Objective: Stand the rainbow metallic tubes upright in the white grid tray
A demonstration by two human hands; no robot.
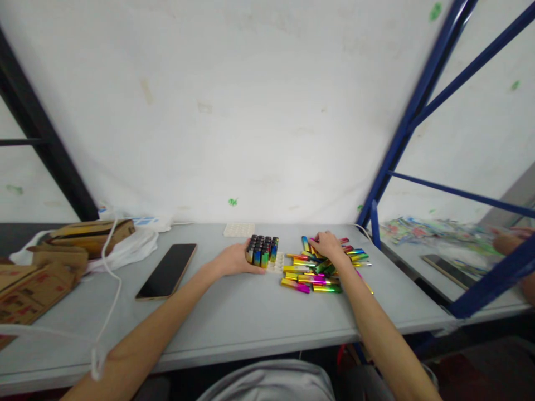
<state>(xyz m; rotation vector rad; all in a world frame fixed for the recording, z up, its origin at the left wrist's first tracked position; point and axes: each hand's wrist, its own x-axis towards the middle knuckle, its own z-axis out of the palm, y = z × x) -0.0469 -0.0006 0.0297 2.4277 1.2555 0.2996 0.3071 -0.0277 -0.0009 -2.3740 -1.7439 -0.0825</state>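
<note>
Several colourful tubes with black tops stand upright in rows in a white tray, whose right part shows bare holes. Around the left side of this group my left hand is closed, its fingers partly hidden behind the tubes. A loose pile of shiny multicoloured tubes lies to the right of the tray. My right hand reaches over the back of the pile, fingers bent down at the tubes; whether it grips one is too small to tell.
A black phone lies left of my left hand. Open cardboard boxes, white plastic and a white cable are at the far left. Another white tray is by the wall. A blue metal frame rises at right; beyond it are another phone and a person's hand.
</note>
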